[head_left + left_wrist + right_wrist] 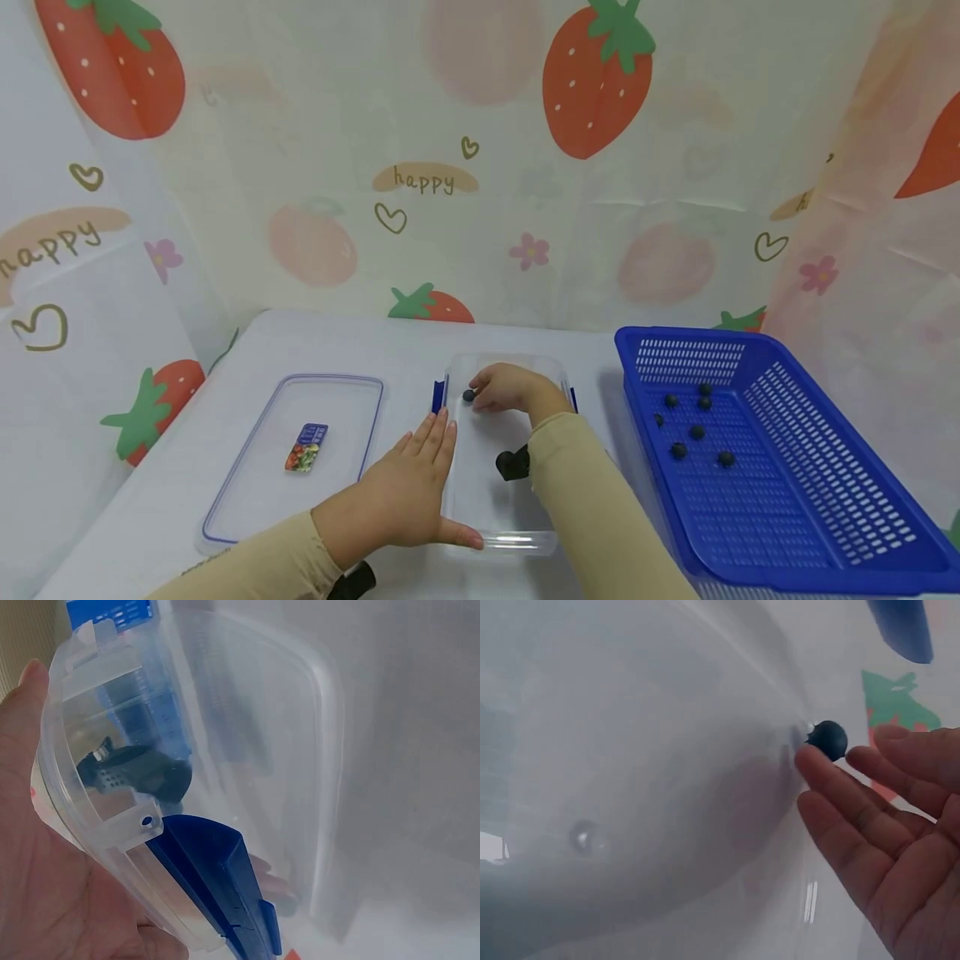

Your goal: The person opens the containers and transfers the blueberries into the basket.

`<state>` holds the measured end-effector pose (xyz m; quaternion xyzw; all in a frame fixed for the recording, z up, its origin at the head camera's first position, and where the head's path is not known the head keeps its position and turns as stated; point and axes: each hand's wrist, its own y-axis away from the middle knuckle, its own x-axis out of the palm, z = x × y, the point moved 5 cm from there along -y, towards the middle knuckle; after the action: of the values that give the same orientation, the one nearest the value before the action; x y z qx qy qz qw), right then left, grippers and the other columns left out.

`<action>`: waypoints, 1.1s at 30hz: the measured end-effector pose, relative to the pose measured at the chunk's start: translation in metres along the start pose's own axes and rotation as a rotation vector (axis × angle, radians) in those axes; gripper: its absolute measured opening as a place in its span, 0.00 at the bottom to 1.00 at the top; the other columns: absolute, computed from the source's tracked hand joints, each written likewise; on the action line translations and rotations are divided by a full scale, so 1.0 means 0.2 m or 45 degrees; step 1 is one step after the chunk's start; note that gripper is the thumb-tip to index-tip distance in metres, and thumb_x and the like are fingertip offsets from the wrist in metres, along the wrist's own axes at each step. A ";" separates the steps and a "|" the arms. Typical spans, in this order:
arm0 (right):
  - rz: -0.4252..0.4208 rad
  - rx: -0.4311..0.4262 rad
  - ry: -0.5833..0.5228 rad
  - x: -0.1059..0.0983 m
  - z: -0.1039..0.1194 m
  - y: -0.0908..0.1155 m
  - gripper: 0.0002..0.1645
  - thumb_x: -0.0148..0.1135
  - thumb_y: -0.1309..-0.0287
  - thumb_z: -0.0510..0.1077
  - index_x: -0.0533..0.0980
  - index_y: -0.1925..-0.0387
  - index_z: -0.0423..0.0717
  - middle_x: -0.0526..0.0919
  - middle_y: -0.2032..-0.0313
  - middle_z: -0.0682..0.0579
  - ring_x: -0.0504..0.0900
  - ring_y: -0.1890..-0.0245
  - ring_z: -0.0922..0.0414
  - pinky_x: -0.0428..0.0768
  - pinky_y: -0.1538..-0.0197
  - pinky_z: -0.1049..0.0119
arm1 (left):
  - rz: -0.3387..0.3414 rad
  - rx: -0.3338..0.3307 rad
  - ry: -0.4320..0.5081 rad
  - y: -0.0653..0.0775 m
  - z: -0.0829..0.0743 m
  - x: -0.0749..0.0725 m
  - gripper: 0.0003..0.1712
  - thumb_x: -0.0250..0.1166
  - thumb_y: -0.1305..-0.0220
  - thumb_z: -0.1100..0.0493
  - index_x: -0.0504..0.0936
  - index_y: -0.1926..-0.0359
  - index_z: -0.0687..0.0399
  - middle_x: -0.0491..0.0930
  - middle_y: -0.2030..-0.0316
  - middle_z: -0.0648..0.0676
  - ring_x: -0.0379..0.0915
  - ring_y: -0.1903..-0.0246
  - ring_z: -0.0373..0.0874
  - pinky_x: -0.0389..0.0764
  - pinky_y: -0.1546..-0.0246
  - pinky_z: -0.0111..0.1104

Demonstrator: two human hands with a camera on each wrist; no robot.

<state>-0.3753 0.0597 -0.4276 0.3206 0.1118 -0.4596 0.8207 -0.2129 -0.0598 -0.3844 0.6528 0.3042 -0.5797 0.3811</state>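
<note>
A clear plastic box (517, 543) with blue latches stands mid-table. My left hand (408, 487) lies along its left side, fingers straight and thumb reaching the near rim; in the left wrist view the palm is beside the box wall, near a blue latch (214, 874). My right hand (513, 390) reaches into the box. A single blueberry (468, 395) is at its fingertips near the left wall. The right wrist view shows the blueberry (829, 740) just past loosely bent fingers, with the thumb apart from it.
On the right stands a blue basket (795, 492) with several blueberries (697, 432) at its left side. A clear lid (255, 492) with a blue seal lies on the left, bearing a printed label (306, 447). A strawberry-patterned cloth (517, 200) hangs behind the table.
</note>
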 end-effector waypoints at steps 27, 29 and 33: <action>0.085 -0.088 0.025 0.08 0.05 -0.02 0.07 0.58 0.44 0.34 0.78 0.62 0.37 0.81 0.68 0.48 0.80 0.68 0.56 0.80 0.60 0.65 | 0.003 0.011 0.056 0.01 -0.01 -0.01 0.72 0.49 0.62 0.16 0.47 0.32 0.68 0.41 0.31 0.67 0.33 0.32 0.58 0.53 0.37 0.49; 0.087 -0.102 -0.007 0.07 0.06 -0.02 0.05 0.57 0.42 0.35 0.77 0.64 0.37 0.82 0.68 0.47 0.81 0.68 0.55 0.80 0.60 0.65 | 0.005 0.010 0.053 0.01 -0.01 -0.01 0.72 0.47 0.63 0.15 0.47 0.32 0.68 0.41 0.31 0.67 0.33 0.32 0.58 0.53 0.37 0.49; 0.110 -0.136 -0.050 0.06 0.07 -0.01 0.04 0.56 0.41 0.35 0.76 0.66 0.37 0.83 0.68 0.46 0.82 0.68 0.55 0.80 0.60 0.65 | 0.015 0.009 0.044 0.01 0.00 -0.01 0.74 0.43 0.65 0.13 0.47 0.31 0.67 0.41 0.31 0.67 0.33 0.32 0.58 0.53 0.37 0.50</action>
<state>-0.3713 0.0421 -0.4226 0.2718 0.1061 -0.4232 0.8578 -0.2119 -0.0600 -0.3814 0.6660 0.3049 -0.5671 0.3767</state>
